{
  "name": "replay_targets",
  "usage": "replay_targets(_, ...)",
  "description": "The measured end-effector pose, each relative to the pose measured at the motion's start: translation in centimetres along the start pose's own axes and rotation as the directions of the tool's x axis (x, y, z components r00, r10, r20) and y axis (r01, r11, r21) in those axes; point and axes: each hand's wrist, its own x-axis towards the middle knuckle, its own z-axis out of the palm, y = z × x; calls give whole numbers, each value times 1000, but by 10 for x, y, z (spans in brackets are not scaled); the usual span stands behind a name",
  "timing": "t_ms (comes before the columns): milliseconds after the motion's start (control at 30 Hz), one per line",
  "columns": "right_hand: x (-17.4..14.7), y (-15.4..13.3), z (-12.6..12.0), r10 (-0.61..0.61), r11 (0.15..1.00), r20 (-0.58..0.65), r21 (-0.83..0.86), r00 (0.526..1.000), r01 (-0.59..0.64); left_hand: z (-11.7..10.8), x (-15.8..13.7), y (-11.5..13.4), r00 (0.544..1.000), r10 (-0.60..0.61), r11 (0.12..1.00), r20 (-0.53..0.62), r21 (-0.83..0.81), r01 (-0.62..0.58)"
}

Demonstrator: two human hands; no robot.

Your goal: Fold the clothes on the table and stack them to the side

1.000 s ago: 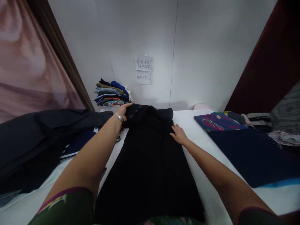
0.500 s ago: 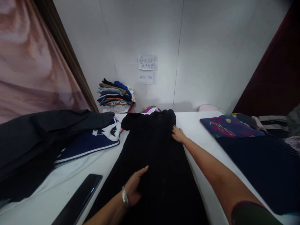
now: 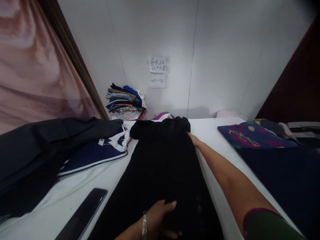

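Observation:
A long black garment [image 3: 160, 166] lies lengthwise before me, its bunched top toward the wall. My left hand [image 3: 160, 218] is low over its front, with thumb and fingers apart and nothing visible between them. A silver bracelet [image 3: 144, 225] circles that wrist. At the garment's upper right edge is my right hand [image 3: 195, 140]; the black cloth hides most of its fingers, so I cannot tell how they are closed.
On the left lie a dark grey garment [image 3: 50, 136], a navy garment with white trim [image 3: 97, 151] and a black phone-like slab [image 3: 83, 213]. Stacked clothes [image 3: 125, 100] stand by the wall. Navy patterned cloth [image 3: 255, 135] lies on the white table [image 3: 207, 128] at right.
My left hand has moved nearer to me and rightward over the black garment. My right hand's fingers, visible on the edge before, are now mostly hidden by the cloth.

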Motion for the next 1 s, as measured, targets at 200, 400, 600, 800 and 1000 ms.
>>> replay_targets(200,1,7,-15,248,932,-101,296,964,-209,-8,2,1,998,65,983,8,171,-65)
replay_targets(400,2,-6,-18,356,860,-66,414,932,-298,4,-8,6,996,72,979,-56,193,-60)
replay_targets(600,7,-13,-22,377,907,-193,276,906,-319,9,-5,3,993,101,962,-52,258,-85)
replay_targets(800,-7,-8,-13,384,923,-153,44,911,-382,1,-10,20,949,276,784,-149,607,-133)
replay_targets(1000,-13,-16,-16,287,943,-167,-124,943,-309,16,-10,67,539,833,163,127,874,-457)
